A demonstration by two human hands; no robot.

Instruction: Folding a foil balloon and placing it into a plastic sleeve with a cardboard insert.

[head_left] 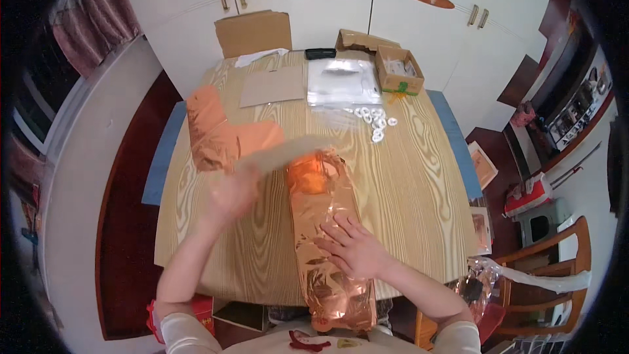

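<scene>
My left hand, smeared by motion, grips a grey-brown flat strip that looks like cardboard. The strip is blurred and reaches over the far end of a long, shiny copper-coloured foil piece. This foil lies flat and creased, its near end hanging over the table's front edge towards me. My right hand rests on it with fingers spread, holding nothing. To the left, beyond my left hand, lies another copper-coloured foil piece with an angled shape, partly hidden by the strip and hand.
On the wood-grain table, a grey-brown board, clear plastic bags, several white rings, a black object and a small cardboard box lie towards the back. White cabinets stand behind; a wooden chair is at right.
</scene>
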